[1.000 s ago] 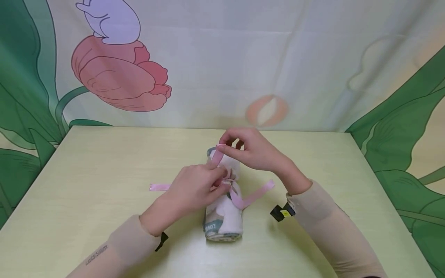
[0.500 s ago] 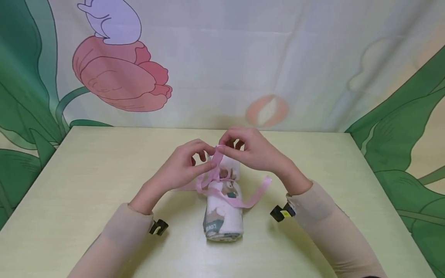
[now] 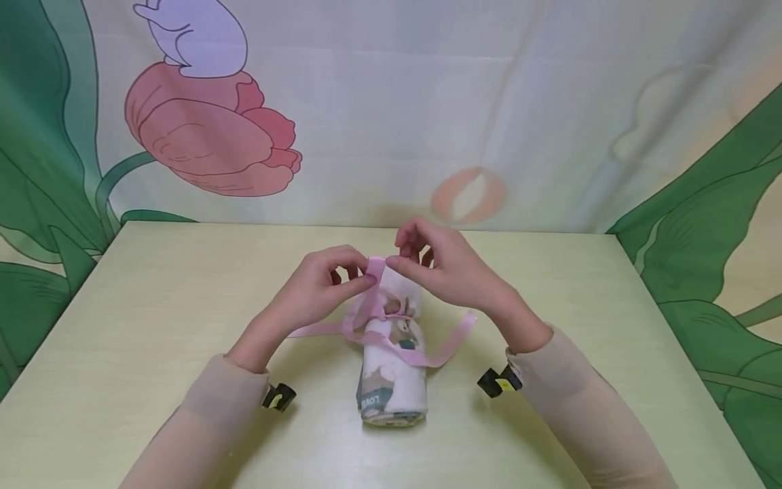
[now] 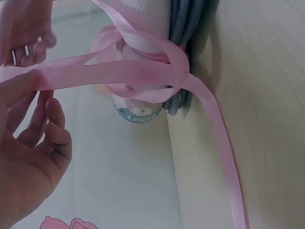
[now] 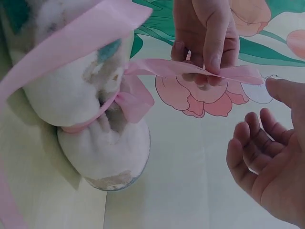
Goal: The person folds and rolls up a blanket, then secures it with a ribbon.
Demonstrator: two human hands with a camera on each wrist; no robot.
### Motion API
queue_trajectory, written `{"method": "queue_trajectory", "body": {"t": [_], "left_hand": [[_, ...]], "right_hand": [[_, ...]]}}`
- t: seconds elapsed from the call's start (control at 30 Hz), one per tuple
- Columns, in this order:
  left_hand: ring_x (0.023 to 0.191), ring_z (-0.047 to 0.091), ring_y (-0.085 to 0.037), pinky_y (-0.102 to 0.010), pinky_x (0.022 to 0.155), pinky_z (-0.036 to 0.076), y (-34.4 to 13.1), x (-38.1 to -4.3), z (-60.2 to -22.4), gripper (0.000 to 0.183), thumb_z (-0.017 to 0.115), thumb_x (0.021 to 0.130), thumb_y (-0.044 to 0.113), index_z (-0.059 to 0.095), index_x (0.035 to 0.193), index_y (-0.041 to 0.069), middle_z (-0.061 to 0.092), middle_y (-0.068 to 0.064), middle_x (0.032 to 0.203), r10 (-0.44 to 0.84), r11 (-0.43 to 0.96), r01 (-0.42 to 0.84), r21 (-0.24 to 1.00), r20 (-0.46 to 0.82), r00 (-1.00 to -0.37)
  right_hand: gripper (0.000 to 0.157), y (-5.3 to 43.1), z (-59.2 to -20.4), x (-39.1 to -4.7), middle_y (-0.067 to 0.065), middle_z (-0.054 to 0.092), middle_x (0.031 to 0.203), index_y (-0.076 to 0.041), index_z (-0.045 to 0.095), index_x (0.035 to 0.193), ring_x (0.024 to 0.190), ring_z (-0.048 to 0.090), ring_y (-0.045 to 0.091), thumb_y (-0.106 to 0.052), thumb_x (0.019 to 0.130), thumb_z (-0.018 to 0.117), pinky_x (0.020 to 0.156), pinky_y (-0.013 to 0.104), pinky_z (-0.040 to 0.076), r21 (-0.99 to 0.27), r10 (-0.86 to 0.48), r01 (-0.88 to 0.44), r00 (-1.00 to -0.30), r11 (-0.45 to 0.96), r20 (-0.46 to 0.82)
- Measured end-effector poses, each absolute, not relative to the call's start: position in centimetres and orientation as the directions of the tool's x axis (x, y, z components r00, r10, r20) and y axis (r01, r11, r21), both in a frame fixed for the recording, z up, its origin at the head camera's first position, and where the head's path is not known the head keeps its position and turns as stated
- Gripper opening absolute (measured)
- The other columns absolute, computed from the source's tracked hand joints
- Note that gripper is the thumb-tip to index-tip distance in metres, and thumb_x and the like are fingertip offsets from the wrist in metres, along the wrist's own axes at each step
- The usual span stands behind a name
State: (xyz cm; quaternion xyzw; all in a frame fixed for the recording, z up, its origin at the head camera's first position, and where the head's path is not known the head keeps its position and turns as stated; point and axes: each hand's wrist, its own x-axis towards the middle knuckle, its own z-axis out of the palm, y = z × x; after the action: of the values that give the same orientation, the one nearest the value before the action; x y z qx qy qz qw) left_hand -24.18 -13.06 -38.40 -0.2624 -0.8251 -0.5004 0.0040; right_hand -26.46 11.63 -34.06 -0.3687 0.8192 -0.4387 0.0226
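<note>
A rolled white towel (image 3: 394,390) with a brown and green print lies lengthwise at the table's middle. Pink ribbon (image 4: 105,74) circles its upper part and cinches it, with loops and loose tails. My left hand (image 3: 311,285) pinches one ribbon strand (image 5: 162,67) between thumb and fingers, holding it up above the towel's far end. Beside that strand's tip is my right hand (image 3: 455,268); in the right wrist view its thumb (image 5: 283,90) lies just by the ribbon end, its other fingers apart from it and loosely bent.
One ribbon tail (image 3: 455,339) curls out to the right of the towel, another (image 3: 314,330) runs left under my left hand. The pale table (image 3: 183,272) ends at a printed curtain (image 3: 366,122) behind.
My left hand has left the knot and moved up to take the ribbon strand near its end. My right hand has let go of that end and drawn slightly away to the right.
</note>
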Motion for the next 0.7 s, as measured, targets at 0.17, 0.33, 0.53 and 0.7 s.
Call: {"method": "queue_trajectory", "body": {"t": [0.17,0.33,0.53,0.7], "left_hand": [[0.085,0.06,-0.016,-0.031,0.068,0.046,-13.9,-23.9,-38.4,0.003,0.075,0.096,0.016,0.075,0.099,0.015,0.068,0.006,0.088,0.397,0.386,0.384,0.839,0.225,-0.89],[0.085,0.062,-0.016,-0.031,0.068,0.047,-14.2,-23.8,-38.3,0.003,0.074,0.097,0.016,0.076,0.099,0.013,0.069,0.005,0.088,0.383,0.389,0.37,0.844,0.217,-0.898],[0.084,0.061,-0.016,-0.031,0.067,0.046,-14.5,-23.8,-38.2,0.003,0.074,0.096,0.014,0.076,0.099,0.014,0.069,0.004,0.088,0.384,0.391,0.366,0.844,0.212,-0.899],[0.084,0.061,-0.016,-0.033,0.068,0.046,-14.6,-23.8,-38.2,0.003,0.074,0.097,0.013,0.076,0.099,0.014,0.069,0.004,0.088,0.388,0.394,0.365,0.844,0.207,-0.898]], "right_hand": [[0.02,11.6,-34.9,-25.0,-0.007,0.057,0.07,-0.017,0.063,0.083,0.06,0.05,0.011,-0.025,0.099,0.07,0.056,0.029,0.043,-0.635,-0.686,-0.597,-0.714,0.49,0.141],[0.027,10.5,-36.0,-22.6,-0.009,0.053,0.068,-0.02,0.059,0.086,0.059,0.048,0.008,-0.04,0.094,0.076,0.056,0.027,0.04,-0.448,-0.754,-0.636,-0.639,0.628,-0.152],[0.02,9.7,-36.8,-21.2,-0.007,0.049,0.065,-0.018,0.059,0.085,0.058,0.046,0.008,-0.023,0.094,0.075,0.053,0.025,0.039,-0.34,-0.737,-0.661,-0.65,0.669,-0.186],[0.017,10.1,-36.9,-21.5,-0.009,0.052,0.063,-0.019,0.064,0.082,0.056,0.047,0.006,-0.021,0.098,0.071,0.053,0.024,0.043,-0.449,-0.699,-0.586,-0.703,0.674,-0.131]]}}
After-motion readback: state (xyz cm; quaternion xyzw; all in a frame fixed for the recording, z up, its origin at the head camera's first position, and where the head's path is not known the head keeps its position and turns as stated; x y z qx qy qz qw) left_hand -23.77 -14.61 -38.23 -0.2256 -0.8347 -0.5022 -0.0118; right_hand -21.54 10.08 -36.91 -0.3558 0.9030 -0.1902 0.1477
